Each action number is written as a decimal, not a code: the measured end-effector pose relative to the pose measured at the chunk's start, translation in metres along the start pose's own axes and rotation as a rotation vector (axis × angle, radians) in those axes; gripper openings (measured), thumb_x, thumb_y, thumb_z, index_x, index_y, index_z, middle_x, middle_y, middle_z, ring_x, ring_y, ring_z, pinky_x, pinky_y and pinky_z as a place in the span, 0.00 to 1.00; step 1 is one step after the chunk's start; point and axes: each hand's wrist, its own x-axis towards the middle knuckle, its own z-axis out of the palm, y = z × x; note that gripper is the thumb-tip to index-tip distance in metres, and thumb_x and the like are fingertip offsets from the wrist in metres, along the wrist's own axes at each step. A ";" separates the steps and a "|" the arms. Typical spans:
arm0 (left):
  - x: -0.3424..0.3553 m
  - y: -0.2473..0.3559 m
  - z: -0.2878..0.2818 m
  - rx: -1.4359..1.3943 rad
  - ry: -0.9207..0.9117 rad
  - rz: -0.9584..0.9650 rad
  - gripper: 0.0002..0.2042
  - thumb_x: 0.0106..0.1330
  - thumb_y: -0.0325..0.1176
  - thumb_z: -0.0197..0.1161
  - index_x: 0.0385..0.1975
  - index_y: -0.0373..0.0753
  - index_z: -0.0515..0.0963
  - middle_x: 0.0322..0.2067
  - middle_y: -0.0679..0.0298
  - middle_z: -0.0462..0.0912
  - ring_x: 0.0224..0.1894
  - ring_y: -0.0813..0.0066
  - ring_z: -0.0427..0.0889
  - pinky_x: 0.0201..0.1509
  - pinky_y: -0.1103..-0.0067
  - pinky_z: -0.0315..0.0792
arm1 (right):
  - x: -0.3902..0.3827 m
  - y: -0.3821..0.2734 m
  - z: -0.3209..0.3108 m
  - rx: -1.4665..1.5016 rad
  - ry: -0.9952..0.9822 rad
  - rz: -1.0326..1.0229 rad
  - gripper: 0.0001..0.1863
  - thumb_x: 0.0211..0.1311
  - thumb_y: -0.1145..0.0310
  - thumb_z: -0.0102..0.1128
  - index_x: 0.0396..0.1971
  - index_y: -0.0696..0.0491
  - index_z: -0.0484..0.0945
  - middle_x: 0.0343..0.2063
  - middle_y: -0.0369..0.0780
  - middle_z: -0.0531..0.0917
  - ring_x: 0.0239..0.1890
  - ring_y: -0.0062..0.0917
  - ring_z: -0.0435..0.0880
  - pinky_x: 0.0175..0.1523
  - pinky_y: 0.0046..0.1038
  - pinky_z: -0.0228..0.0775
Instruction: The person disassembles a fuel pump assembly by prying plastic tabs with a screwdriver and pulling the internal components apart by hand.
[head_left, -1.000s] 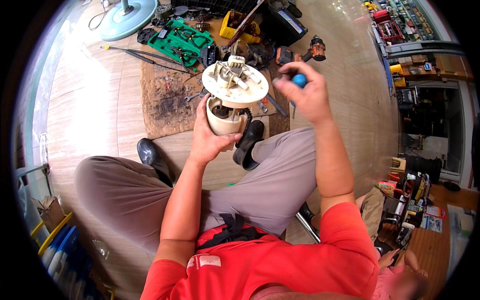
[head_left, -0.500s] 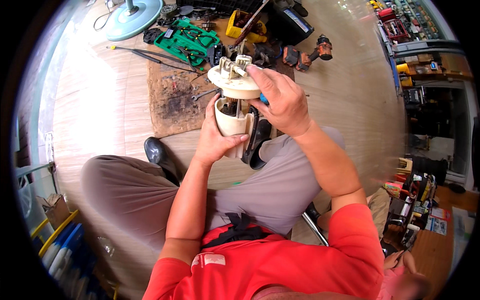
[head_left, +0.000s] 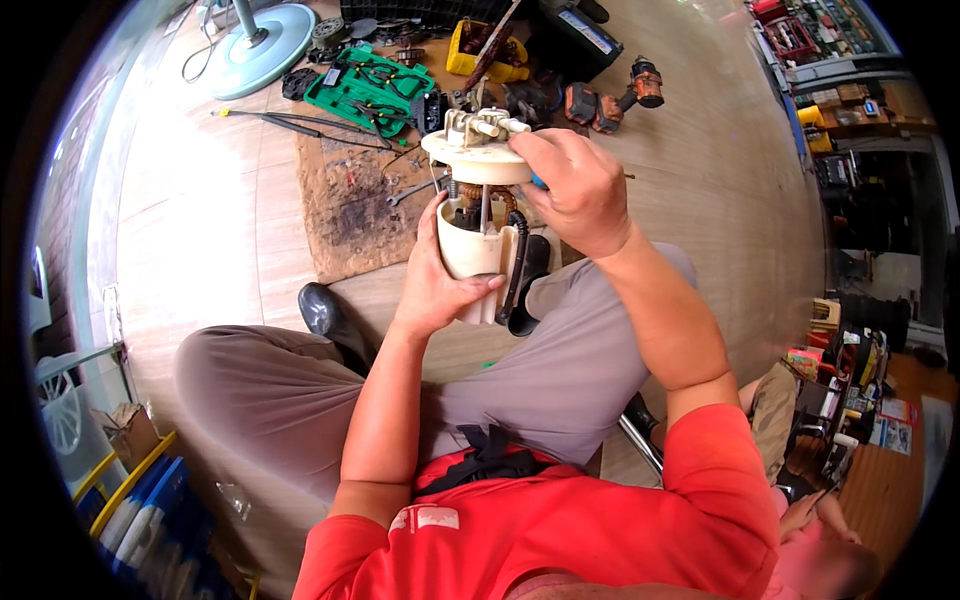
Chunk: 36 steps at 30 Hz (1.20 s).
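A cream-coloured fuel pump module [head_left: 470, 240] is held upright in front of me between both hands. My left hand [head_left: 440, 285] wraps around its cup-shaped lower body, thumb across the front. My right hand [head_left: 578, 190] grips the right edge of the round top flange [head_left: 478, 160], which carries hose fittings. Flange and cup stand apart, with a metal rod, a spring and a black corrugated hose [head_left: 518, 255] showing between and beside them. Something blue [head_left: 539, 183] peeks out under my right fingers; most of it is hidden.
A stained cardboard sheet [head_left: 345, 225] lies on the floor beyond my legs, with a wrench [head_left: 412, 190] on it. Farther off are a green tool case [head_left: 370, 90], a yellow bin [head_left: 487, 52], a cordless drill [head_left: 646, 82] and a fan base [head_left: 262, 50]. Another person sits at lower right.
The flange has risen a little from the cup, so more of the rod and hose shows. Both hands keep their hold. The whole view has shifted slightly.
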 end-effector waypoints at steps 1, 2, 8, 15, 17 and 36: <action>-0.001 -0.004 0.001 -0.037 0.004 0.001 0.57 0.39 0.32 0.82 0.71 0.31 0.52 0.60 0.51 0.71 0.63 0.63 0.71 0.68 0.70 0.65 | -0.001 -0.002 0.000 0.021 -0.035 0.015 0.27 0.36 0.74 0.76 0.44 0.50 0.79 0.35 0.40 0.82 0.35 0.36 0.84 0.37 0.33 0.77; -0.002 -0.009 0.000 -0.089 -0.008 -0.031 0.56 0.39 0.32 0.81 0.71 0.32 0.52 0.60 0.52 0.71 0.63 0.64 0.71 0.68 0.70 0.64 | -0.001 -0.002 0.000 0.043 -0.071 0.031 0.29 0.34 0.76 0.77 0.44 0.52 0.80 0.37 0.41 0.83 0.36 0.38 0.84 0.39 0.33 0.77; -0.005 -0.042 -0.007 -0.429 -0.082 -0.203 0.55 0.41 0.36 0.79 0.72 0.34 0.52 0.61 0.57 0.71 0.63 0.66 0.70 0.69 0.72 0.62 | -0.003 -0.001 -0.002 0.309 -0.187 0.147 0.27 0.45 0.67 0.78 0.49 0.53 0.80 0.42 0.43 0.83 0.39 0.37 0.84 0.43 0.31 0.77; -0.009 -0.048 -0.011 -0.739 -0.105 -0.319 0.56 0.41 0.38 0.80 0.73 0.36 0.53 0.61 0.57 0.71 0.62 0.64 0.71 0.68 0.69 0.65 | 0.004 0.012 -0.025 0.457 0.041 0.449 0.20 0.54 0.70 0.74 0.47 0.57 0.81 0.33 0.39 0.84 0.36 0.22 0.82 0.43 0.24 0.75; -0.009 -0.057 -0.013 -0.765 -0.143 -0.281 0.56 0.44 0.47 0.81 0.72 0.37 0.53 0.61 0.58 0.71 0.62 0.64 0.72 0.66 0.68 0.69 | 0.002 0.020 -0.026 0.485 0.119 0.457 0.19 0.55 0.68 0.74 0.45 0.57 0.81 0.29 0.40 0.84 0.30 0.23 0.82 0.38 0.25 0.76; -0.003 -0.032 -0.003 -0.336 0.110 -0.083 0.61 0.34 0.34 0.84 0.72 0.33 0.49 0.63 0.55 0.67 0.65 0.65 0.67 0.70 0.71 0.62 | -0.007 0.013 -0.031 0.624 -0.482 0.470 0.11 0.58 0.67 0.63 0.34 0.59 0.84 0.28 0.49 0.84 0.30 0.36 0.83 0.39 0.32 0.74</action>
